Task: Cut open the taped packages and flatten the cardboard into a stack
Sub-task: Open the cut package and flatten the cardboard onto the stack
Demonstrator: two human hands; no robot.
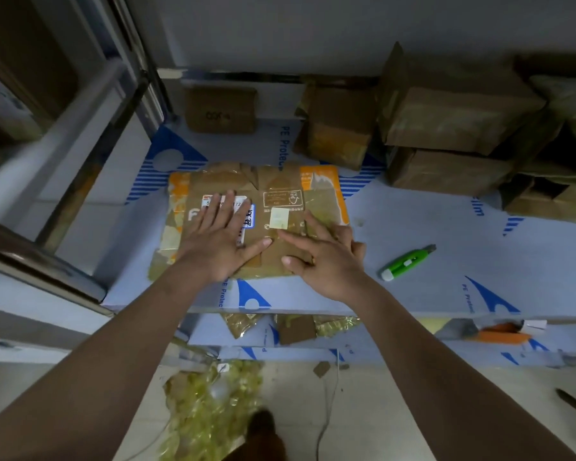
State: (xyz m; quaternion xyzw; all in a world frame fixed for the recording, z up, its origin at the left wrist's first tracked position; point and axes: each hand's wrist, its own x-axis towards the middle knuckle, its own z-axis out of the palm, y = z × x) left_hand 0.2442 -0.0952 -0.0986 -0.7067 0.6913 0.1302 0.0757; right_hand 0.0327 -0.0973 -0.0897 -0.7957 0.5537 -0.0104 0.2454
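Forearms: both bare arms are seen nearest the lens, reaching forward over the shelf edge to the work.
Left hand (218, 242): laid palm-down with fingers straight and spread on the flattened cardboard (256, 224); nothing is gripped, the board is only pressed.
Right hand (326, 252): rested on the right half of the same board with fingers extended and slightly bent; nothing appears to be held.
Flattened cardboard: found at the front middle of the film-covered shelf (446, 227), lying flat, with brown tape, orange print and a white shipping label (228, 207) partly hidden under the left fingers. Whether more sheets lie beneath it cannot be told.
Utility knife (408, 262): a green-and-white cutter is left on the shelf to the right of the right hand, apart from it and untouched; whether the blade is out cannot be told.
Taped packages (453, 128): several brown boxes are stacked at the back right, seemingly still closed; one small box (221, 109) stands alone at the back left.
Floor litter: crumpled yellowish packing film (210, 404) is seen below the shelf, with cardboard scraps nearby.
Progress: at least one package is judged cut open and pressed flat; most of the pile appears still to be opened, so the task is judged to be at an early stage.
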